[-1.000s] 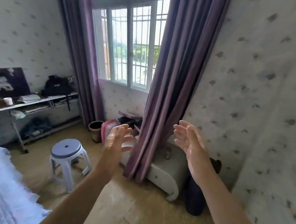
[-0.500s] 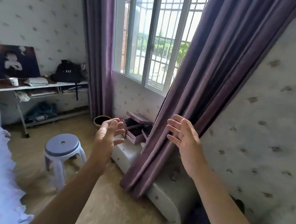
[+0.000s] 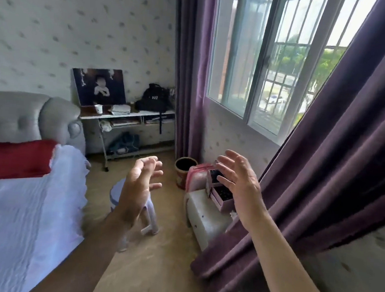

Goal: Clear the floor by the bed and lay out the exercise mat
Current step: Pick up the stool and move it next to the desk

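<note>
My left hand (image 3: 138,185) is raised in front of me, fingers spread, holding nothing. Behind it on the wooden floor (image 3: 156,264) stands a pale lilac plastic stool (image 3: 149,222), mostly hidden by that hand and forearm. My right hand (image 3: 236,183) is also raised and open, in front of a pink box on a low white cabinet. The bed (image 3: 18,213), with a white cover and a red pillow (image 3: 13,158), fills the lower left. No exercise mat is in view.
A low white cabinet (image 3: 202,217) with pink open boxes (image 3: 220,193) stands under the window, beside a brown bin (image 3: 184,168). A purple curtain (image 3: 322,166) hangs at the right. A desk (image 3: 129,116) with a black bag and a picture stands against the far wall.
The view has swung left, bringing the bed and headboard into sight. The dark rolled object in the right corner has left the frame. Both hands stay raised and open.
</note>
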Demonstrator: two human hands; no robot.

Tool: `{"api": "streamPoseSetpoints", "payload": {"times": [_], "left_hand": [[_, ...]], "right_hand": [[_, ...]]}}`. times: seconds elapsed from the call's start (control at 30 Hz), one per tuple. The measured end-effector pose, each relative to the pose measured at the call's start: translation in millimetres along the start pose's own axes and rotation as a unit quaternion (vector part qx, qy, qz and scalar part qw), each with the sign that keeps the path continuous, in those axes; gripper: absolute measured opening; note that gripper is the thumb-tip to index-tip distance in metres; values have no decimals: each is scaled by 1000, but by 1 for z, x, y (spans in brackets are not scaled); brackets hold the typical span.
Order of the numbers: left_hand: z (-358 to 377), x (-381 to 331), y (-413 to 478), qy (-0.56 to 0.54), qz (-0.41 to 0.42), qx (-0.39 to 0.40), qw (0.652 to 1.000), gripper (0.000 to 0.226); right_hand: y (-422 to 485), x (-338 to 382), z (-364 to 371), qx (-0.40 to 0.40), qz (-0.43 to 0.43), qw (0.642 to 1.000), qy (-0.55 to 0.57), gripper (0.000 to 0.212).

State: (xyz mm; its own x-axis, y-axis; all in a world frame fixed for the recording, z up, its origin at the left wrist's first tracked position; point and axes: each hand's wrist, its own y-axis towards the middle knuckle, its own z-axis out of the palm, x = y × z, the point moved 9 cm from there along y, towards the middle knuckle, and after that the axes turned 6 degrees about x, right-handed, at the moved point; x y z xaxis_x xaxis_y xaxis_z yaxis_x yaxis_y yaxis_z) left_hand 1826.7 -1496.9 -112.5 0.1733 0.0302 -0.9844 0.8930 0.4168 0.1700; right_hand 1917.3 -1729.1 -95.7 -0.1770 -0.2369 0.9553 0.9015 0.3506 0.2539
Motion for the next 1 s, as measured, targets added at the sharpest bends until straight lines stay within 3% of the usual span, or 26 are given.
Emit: {"api": "streamPoseSetpoints", "payload": {"times": [0.37,0.57,0.7,1.0], "left_hand": [[-21,18,107,53,4,-101,993,37],[-76,60,180,41,4,-146,988,37],[-119,85,245,-5,-7,-175,985,25],[-207,144,336,-17,-39,-223,974,27]], "right_hand": [[152,-62,26,87,44,994,41,30],[226,-104,80,135,26,990,16,43],[288,-128,121,145,35,989,-16,42],[397,-212,197,166,85,982,-25,45]]}}
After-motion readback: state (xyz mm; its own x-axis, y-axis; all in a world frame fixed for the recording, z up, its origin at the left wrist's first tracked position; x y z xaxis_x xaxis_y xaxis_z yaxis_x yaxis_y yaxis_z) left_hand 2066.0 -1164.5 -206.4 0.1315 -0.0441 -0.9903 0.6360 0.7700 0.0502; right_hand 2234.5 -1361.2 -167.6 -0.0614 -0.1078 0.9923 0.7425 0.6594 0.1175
